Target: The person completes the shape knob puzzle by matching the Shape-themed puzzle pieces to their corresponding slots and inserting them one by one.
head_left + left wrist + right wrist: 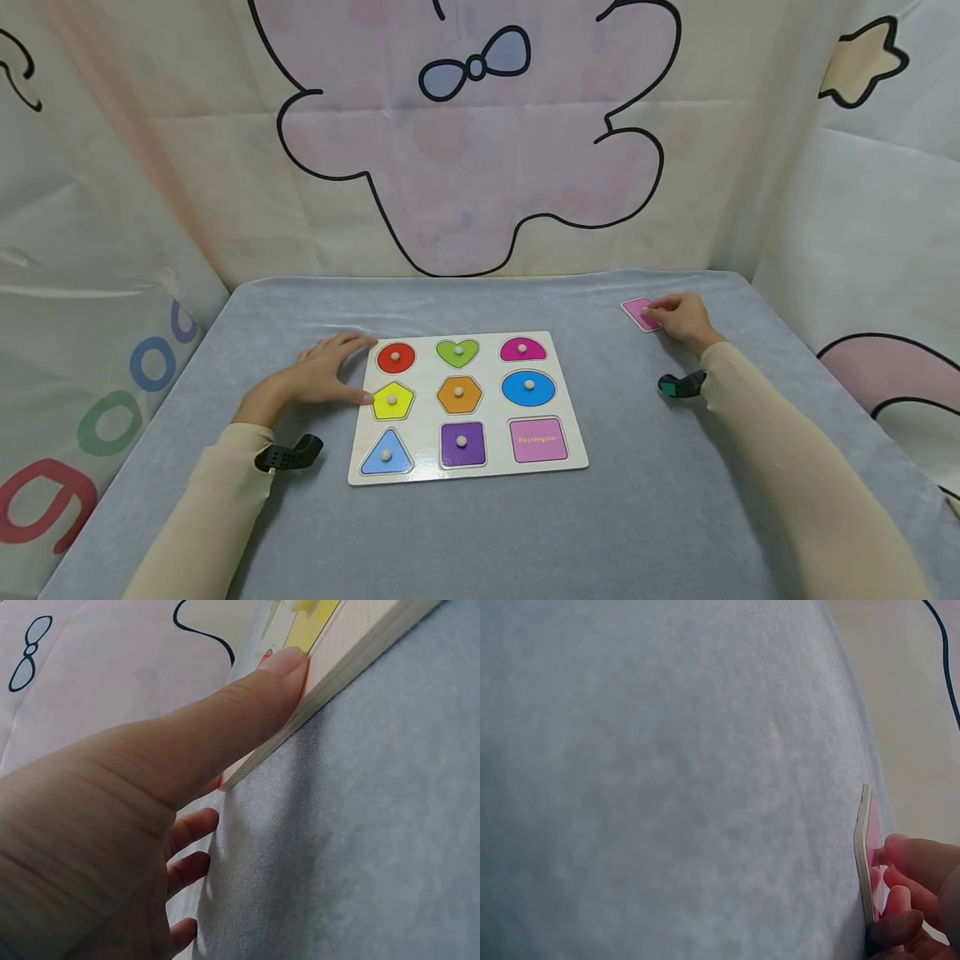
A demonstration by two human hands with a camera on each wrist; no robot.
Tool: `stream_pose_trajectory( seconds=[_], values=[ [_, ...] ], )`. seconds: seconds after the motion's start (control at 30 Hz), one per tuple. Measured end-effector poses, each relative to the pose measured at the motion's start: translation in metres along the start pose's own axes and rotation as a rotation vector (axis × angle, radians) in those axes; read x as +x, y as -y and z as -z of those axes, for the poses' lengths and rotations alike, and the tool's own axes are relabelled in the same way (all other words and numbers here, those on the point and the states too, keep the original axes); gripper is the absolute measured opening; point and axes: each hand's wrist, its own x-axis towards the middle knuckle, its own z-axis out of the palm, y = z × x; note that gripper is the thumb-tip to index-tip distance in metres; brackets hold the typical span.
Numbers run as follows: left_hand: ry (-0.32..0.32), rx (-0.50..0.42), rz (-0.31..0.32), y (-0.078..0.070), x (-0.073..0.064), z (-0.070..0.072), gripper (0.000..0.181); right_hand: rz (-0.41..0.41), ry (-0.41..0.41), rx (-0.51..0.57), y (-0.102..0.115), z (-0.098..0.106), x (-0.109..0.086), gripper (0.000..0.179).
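A pink rectangular puzzle piece [636,313] lies at the far right of the cloth. My right hand [681,319] pinches its small knob between thumb and fingertips; in the right wrist view, the pale edge of the piece [861,840] shows close against the cloth. At the left side of the white wooden shape board [498,437] my left hand [315,373] is spread. Its thumb [255,694] touches the board's edge beside the yellow pentagon [392,408], and its index fingertip reaches the upper left corner. A pink recess [537,450] marked "Rectangular" is in the board's lower right.
Several knobbed shapes sit in the board, among them a red circle [405,358], blue oval [517,390] and purple square [474,454]. Grey cloth [480,542] covers the table. Printed fabric walls [465,167] stand behind and at both sides.
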Motion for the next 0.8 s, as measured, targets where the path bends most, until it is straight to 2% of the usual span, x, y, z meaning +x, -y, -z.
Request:
stream_pose_trajectory(
  seconds=[0.33, 0.8],
  values=[
    [0.004, 0.004, -0.001, 0.0005, 0.0007, 0.0, 0.098, 0.005, -0.022, 0.002, -0.0038, -0.0017, 0.003, 0.043],
    [0.007, 0.0, -0.004, -0.0013, -0.0003, 0.0018, 0.098, -0.022, -0.011, 0.005, -0.0007, -0.0007, 0.0031, 0.044]
  ],
)
